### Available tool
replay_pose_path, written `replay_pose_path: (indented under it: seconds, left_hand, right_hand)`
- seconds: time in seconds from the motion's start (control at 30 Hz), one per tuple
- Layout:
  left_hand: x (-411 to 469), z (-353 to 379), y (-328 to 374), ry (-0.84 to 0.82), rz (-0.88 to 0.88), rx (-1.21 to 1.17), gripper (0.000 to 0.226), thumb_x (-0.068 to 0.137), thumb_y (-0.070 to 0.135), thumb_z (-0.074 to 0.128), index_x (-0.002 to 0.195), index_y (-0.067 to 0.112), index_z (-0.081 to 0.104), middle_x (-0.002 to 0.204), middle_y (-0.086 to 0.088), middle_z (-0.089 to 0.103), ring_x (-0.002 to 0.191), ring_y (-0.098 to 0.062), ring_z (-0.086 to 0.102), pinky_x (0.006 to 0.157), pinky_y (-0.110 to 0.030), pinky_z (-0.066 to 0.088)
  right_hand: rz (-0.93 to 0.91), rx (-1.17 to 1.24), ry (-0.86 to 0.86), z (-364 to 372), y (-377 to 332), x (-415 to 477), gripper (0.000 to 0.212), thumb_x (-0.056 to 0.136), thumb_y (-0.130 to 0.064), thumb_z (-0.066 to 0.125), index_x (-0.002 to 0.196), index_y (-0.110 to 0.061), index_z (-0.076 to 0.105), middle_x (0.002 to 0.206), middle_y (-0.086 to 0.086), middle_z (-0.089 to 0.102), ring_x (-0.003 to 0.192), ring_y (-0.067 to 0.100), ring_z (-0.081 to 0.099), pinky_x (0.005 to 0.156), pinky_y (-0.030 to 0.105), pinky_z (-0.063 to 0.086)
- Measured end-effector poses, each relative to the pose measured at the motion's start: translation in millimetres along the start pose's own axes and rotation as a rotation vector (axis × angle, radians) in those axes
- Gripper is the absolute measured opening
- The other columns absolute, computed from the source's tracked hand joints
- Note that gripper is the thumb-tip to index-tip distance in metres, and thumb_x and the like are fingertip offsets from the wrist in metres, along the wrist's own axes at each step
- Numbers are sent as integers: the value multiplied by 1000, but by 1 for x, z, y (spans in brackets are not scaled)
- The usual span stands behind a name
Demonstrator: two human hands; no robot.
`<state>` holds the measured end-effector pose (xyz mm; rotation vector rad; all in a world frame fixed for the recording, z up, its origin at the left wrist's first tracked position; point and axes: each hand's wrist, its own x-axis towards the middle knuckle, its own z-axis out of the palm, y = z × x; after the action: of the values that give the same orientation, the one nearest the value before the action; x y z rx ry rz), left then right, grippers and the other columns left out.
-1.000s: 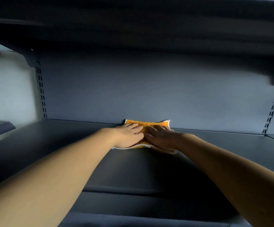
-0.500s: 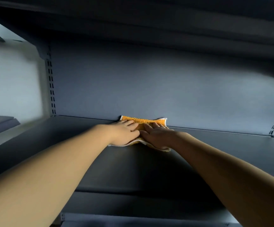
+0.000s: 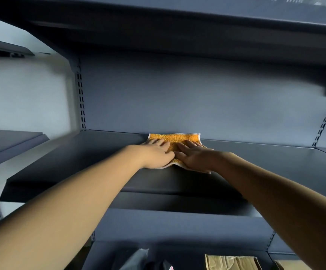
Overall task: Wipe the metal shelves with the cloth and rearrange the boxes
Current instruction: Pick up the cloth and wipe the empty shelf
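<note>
An orange cloth [image 3: 174,138] with a white edge lies flat at the back of the dark grey metal shelf [image 3: 92,152], against the rear panel. My left hand [image 3: 155,153] presses on the cloth's left half with straight fingers. Beside it, my right hand [image 3: 194,156] presses flat on the right half. The two hands touch each other and cover most of the cloth. A brown cardboard box [image 3: 231,262] shows on the shelf below, at the bottom edge.
Another shelf [image 3: 177,22] hangs close overhead. Slotted uprights [image 3: 81,98] stand at the left and right [image 3: 325,121]. A neighbouring shelf [image 3: 12,141] juts out on the left. A grey plastic-wrapped item [image 3: 136,258] lies on the lower shelf.
Both hands stay flat on the cloth at the shelf's back. The view has pulled back and tilted down, so the lower shelf with a box and a wrapped item now shows.
</note>
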<state>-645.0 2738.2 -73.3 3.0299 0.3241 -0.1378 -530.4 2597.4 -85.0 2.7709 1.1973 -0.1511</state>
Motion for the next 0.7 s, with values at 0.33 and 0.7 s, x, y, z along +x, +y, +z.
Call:
replay_pose_path:
  seconds: [0.33,0.7]
  left_hand:
    - [-77,19,15,26,65,16,65,103,58,8,159,31,-11,166,7,-21,153,-17,-20,126,-49,0]
    - [-94,14,-30,9,51,-8,58,107,49,9,159,33,-10,165,11,-21,152,-10,-21,127,-41,-5]
  right_hand:
    - [-129,-32,45,13,-22,-112,136,47,-93,-33,163,-30,-1,171,4,-9,156,26,-14,127,50,1]
    - [-82,32,23,2,-77,-101,79,98,-69,5,162,-25,-8,169,8,-14,155,29,-14,126,44,-4]
